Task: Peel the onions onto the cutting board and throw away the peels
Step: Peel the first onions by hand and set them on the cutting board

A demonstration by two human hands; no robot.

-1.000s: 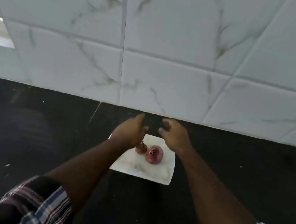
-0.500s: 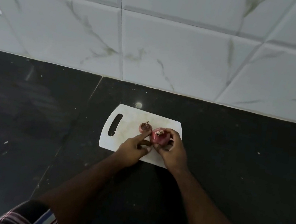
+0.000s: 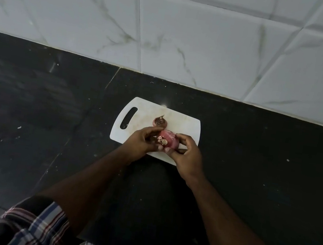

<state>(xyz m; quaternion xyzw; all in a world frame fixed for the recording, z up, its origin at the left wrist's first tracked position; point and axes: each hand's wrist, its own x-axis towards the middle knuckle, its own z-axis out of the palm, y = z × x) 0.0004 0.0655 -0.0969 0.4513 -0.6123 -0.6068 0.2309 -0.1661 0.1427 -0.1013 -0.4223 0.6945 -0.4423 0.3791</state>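
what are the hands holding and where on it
Left hand and right hand grip the larger red onion by opposite sides, root end facing the camera.

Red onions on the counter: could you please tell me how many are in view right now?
2. The larger red onion is held between the left hand and right hand over the white cutting board; the smaller red onion sits on the board behind it. None seem hidden.
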